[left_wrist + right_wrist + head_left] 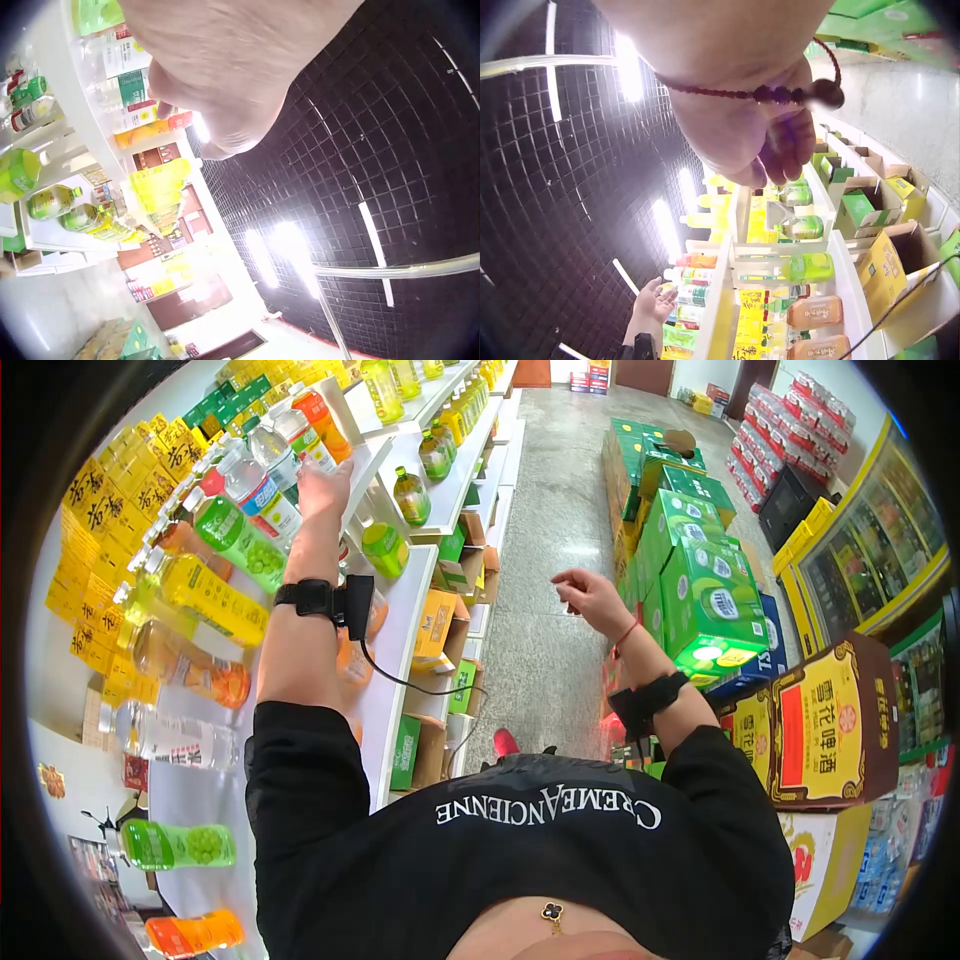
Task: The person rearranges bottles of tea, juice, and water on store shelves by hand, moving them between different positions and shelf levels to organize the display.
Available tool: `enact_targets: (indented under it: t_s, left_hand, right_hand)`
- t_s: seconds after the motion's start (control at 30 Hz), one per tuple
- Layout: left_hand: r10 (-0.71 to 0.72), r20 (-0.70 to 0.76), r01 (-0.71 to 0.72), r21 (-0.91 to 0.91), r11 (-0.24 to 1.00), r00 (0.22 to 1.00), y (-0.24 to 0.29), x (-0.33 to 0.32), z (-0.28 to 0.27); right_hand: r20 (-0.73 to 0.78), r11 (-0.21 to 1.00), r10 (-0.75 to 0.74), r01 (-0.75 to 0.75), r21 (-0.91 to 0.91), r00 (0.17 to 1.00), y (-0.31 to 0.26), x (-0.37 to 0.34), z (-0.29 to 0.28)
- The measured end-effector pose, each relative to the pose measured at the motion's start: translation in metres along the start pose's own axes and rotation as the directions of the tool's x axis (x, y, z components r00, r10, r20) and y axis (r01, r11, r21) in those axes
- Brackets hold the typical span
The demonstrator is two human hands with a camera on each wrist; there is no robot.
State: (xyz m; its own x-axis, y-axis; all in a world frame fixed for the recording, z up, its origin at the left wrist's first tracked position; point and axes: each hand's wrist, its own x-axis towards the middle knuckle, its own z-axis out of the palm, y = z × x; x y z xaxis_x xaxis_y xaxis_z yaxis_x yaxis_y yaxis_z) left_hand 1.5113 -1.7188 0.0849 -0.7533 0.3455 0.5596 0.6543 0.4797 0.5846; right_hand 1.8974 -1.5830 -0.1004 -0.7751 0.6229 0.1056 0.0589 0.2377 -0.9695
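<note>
The left hand [325, 490] is over the top shelf's row of drink bottles, beside a clear bottle [272, 452] and an orange bottle [320, 425]. In the right wrist view the same left hand [654, 306] shows parted fingers near the bottle tops, gripping nothing visible. Seen from the left wrist, the hand [217, 67] hides part of a green-labelled bottle [133, 88]; whether it touches a bottle cannot be told. Over the aisle, the right hand [592, 602] hangs with loosely curled fingers and holds nothing; its fingers [786, 146] point toward the shelves in the right wrist view.
Lower shelves hold green bottles [410, 497] and opened cartons [437, 628]. Stacked green cases [712, 600] and a beer box [835, 725] stand on the right. The grey floor [560, 490] runs between. A black cable [400, 678] hangs from the left wrist camera.
</note>
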Motion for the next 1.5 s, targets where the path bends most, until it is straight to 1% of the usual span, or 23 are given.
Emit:
enact_targets:
  t_s: [0.1, 0.17, 0.23, 0.3, 0.33, 0.4, 0.43, 0.57, 0.67, 0.73, 0.77, 0.83, 0.9, 0.93, 0.97, 1.0, 1.07, 1.13, 1.2, 1.27, 1.3, 1.37, 1.5]
  left_hand:
    - [-0.056, -0.015, 0.055, -0.065, 0.996, 0.998, -0.014, 0.023, 0.024]
    - [-0.161, -0.125, 0.163, 0.007, 0.987, 0.979, -0.016, 0.035, 0.040]
    - [-0.138, -0.149, 0.130, -0.061, 0.990, 0.979, -0.016, 0.035, 0.049]
    - [-0.129, -0.199, 0.097, -0.166, 0.981, 0.971, -0.008, 0.025, 0.060]
    - [-0.132, -0.191, 0.098, -0.176, 0.979, 0.973, -0.002, 0.021, 0.066]
    - [-0.101, -0.244, 0.044, -0.232, 0.972, 0.964, 0.004, 0.012, 0.073]
    - [-0.073, -0.276, -0.003, -0.266, 0.964, 0.958, 0.004, 0.011, 0.075]
    - [-0.113, -0.198, 0.069, -0.217, 0.974, 0.974, -0.008, 0.021, 0.078]
    - [-0.132, -0.170, 0.077, -0.298, 0.951, 0.976, -0.009, 0.015, 0.074]
    - [-0.203, -0.162, 0.136, -0.351, 0.926, 0.966, -0.008, 0.015, 0.070]
    - [-0.214, -0.180, 0.143, -0.342, 0.929, 0.960, -0.012, 0.016, 0.070]
    - [-0.220, -0.252, 0.171, -0.202, 0.964, 0.942, -0.021, 0.020, 0.075]
    - [-0.172, -0.241, 0.135, -0.165, 0.977, 0.955, -0.027, 0.020, 0.075]
    - [-0.136, -0.214, 0.108, -0.134, 0.985, 0.967, -0.030, 0.017, 0.073]
    - [-0.140, -0.222, 0.113, -0.131, 0.985, 0.965, -0.033, 0.014, 0.072]
    - [-0.168, -0.189, 0.134, -0.181, 0.974, 0.967, -0.024, 0.012, 0.068]
    - [-0.197, -0.154, 0.159, -0.230, 0.960, 0.968, -0.023, 0.008, 0.066]
    - [-0.178, -0.155, 0.131, -0.275, 0.952, 0.972, -0.027, 0.009, 0.065]
    - [-0.197, -0.177, 0.138, -0.299, 0.944, 0.964, -0.034, 0.010, 0.068]
    - [-0.212, -0.198, 0.141, -0.323, 0.936, 0.957, -0.036, 0.013, 0.069]
    - [-0.208, -0.191, 0.136, -0.333, 0.933, 0.959, -0.035, 0.013, 0.069]
    - [-0.200, -0.178, 0.131, -0.340, 0.931, 0.963, -0.034, 0.011, 0.068]
    - [-0.231, -0.152, 0.155, -0.398, 0.904, 0.961, -0.032, 0.012, 0.065]
  right_hand:
    - [0.010, 0.998, -0.055, 0.055, -0.043, 0.998, -0.013, 0.060, 0.007]
    - [0.018, 0.994, -0.080, 0.081, -0.073, 0.997, -0.025, 0.098, 0.018]
    - [0.026, 0.972, -0.192, 0.193, -0.130, 0.981, -0.038, 0.137, 0.032]
    - [0.076, 0.984, -0.178, 0.179, 0.003, 0.981, -0.059, 0.167, 0.048]
    - [0.071, 0.985, -0.173, 0.174, -0.007, 0.982, -0.064, 0.183, 0.053]
    - [0.058, 0.922, -0.364, 0.369, -0.120, 0.929, -0.069, 0.214, 0.066]
    - [0.064, 0.925, -0.354, 0.359, -0.120, 0.933, -0.073, 0.226, 0.071]
    - [0.117, 0.895, -0.417, 0.429, -0.121, 0.902, -0.089, 0.280, 0.088]
    - [0.219, 0.884, -0.419, 0.451, -0.124, 0.881, -0.113, 0.298, 0.103]
    - [0.265, 0.881, -0.446, 0.471, -0.035, 0.855, -0.127, 0.317, 0.120]
    - [0.293, 0.860, -0.479, 0.509, -0.033, 0.828, -0.132, 0.329, 0.128]
    - [0.311, 0.832, -0.512, 0.552, -0.051, 0.801, -0.142, 0.348, 0.151]
    - [0.311, 0.779, -0.574, 0.622, -0.076, 0.757, -0.154, 0.367, 0.173]
    - [0.316, 0.776, -0.579, 0.627, -0.069, 0.751, -0.157, 0.372, 0.183]
    - [0.299, 0.777, -0.558, 0.614, -0.138, 0.774, -0.159, 0.377, 0.193]
    - [0.276, 0.775, -0.538, 0.596, -0.209, 0.796, -0.164, 0.380, 0.201]
    - [0.268, 0.744, -0.561, 0.619, -0.252, 0.784, -0.167, 0.392, 0.219]
    - [0.318, 0.784, -0.477, 0.560, -0.268, 0.819, -0.171, 0.403, 0.234]
    - [0.314, 0.793, -0.461, 0.544, -0.273, 0.830, -0.174, 0.404, 0.239]
    - [0.312, 0.787, -0.357, 0.463, -0.407, 0.880, -0.187, 0.392, 0.238]
    - [0.312, 0.787, -0.357, 0.463, -0.407, 0.881, -0.184, 0.394, 0.241]
    - [0.213, 0.756, -0.442, 0.490, -0.435, 0.871, -0.175, 0.398, 0.252]
    - [0.215, 0.745, -0.460, 0.506, -0.435, 0.862, -0.175, 0.400, 0.255]
